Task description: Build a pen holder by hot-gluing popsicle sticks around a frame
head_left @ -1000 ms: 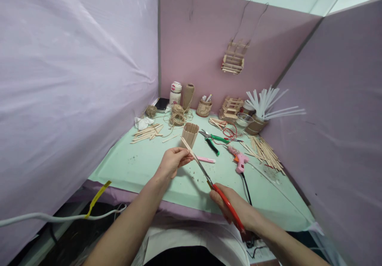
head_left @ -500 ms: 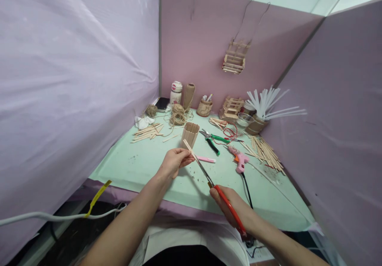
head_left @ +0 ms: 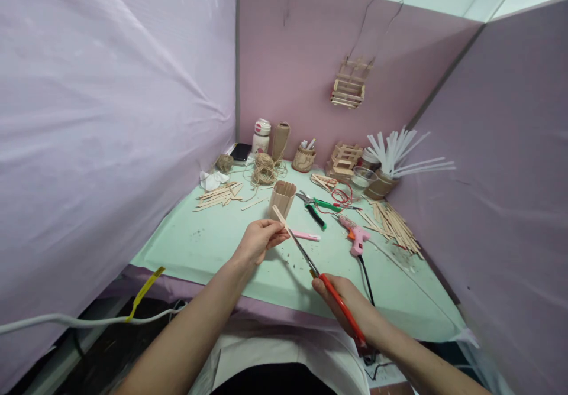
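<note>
Between the fingertips of my left hand (head_left: 262, 240) is a pale wooden craft stick (head_left: 278, 213), tilted up toward the back left. My right hand (head_left: 341, 300) is closed around the red handles of a pair of pliers or cutters (head_left: 338, 300); their long metal jaws reach the lower end of the stick. Whether the jaws grip it is too small to tell. Just behind the stick stands a cup made of craft sticks (head_left: 283, 197). A pink cutter knife (head_left: 306, 236) lies on the table beside my left fingertips.
Green-handled pruners (head_left: 316, 209) and a pink glue gun (head_left: 354, 233) lie to the right, near scattered craft sticks (head_left: 397, 226). Glue sticks (head_left: 393, 155) fill a holder. Twine (head_left: 264, 169), a bottle (head_left: 261, 138) and more sticks (head_left: 219, 196) are at back left. A small stick rack (head_left: 348, 90) hangs on the wall.
The view has shifted very slightly. Both hands, the craft stick and the red-handled tool keep nearly the same position.
</note>
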The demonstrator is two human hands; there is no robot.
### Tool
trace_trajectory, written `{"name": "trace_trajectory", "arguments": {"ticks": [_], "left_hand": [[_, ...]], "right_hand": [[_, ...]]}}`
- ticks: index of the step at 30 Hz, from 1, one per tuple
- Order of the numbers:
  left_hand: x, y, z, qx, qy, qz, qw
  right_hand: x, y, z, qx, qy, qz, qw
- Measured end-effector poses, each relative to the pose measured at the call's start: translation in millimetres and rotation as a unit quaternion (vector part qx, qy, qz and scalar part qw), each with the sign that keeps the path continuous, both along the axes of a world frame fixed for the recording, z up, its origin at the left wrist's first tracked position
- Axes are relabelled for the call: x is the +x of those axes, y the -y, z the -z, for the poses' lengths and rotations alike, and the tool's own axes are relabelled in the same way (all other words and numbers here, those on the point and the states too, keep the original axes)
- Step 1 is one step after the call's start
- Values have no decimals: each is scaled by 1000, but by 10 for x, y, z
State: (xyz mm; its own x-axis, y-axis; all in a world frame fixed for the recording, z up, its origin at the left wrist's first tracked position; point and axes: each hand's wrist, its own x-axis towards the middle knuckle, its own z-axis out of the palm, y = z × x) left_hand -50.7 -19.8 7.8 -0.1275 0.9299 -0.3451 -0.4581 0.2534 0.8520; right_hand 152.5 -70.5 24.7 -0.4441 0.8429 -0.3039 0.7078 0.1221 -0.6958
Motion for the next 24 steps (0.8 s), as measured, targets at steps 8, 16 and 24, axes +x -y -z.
{"name": "trace_trajectory", "arguments": {"ticks": [8,16,24], "left_hand": [[-1,0,5,5,3,2,1000],[-28,0,40,13,1,15,1000],[-4,37,0,29,-19,22,999]], "right_hand": [[17,-18,55,1,13,11,1000],[48,-15,58,29,39,1,999],[22,25,15,18,34,2,999]]}}
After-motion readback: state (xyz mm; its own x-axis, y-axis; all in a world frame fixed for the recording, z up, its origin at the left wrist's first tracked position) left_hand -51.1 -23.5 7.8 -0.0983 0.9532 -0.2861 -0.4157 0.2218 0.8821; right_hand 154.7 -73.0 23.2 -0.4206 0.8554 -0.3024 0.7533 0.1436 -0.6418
